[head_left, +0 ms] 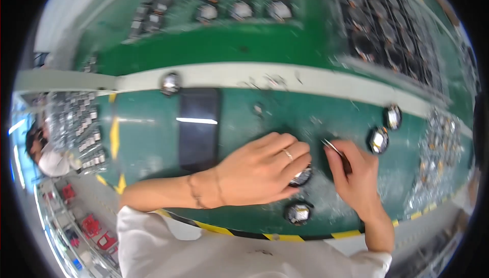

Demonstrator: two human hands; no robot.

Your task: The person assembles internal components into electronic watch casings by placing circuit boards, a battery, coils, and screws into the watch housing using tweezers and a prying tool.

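Observation:
My left hand [265, 168], with a ring on a finger and a thin band on the wrist, is closed around a small round black-rimmed part [302, 177]. Most of that part is hidden under the fingers. To its right, my right hand [354, 176] pinches a pair of metal tweezers [332, 146]. The thin tips point up and left, apart from the held part. Just below my left hand lies another round part [298, 212] with a shiny centre. Two more, one lower [378, 140] and one higher [392, 117], lie to the right of my right hand.
A dark flat rectangular device [198, 127] lies left of my hands. One round part [170, 83] sits by the pale strip [326, 83]. Trays of parts [384, 23] stand beyond it, and a clear tray [435, 155] is at right. A person [53, 158] works far left.

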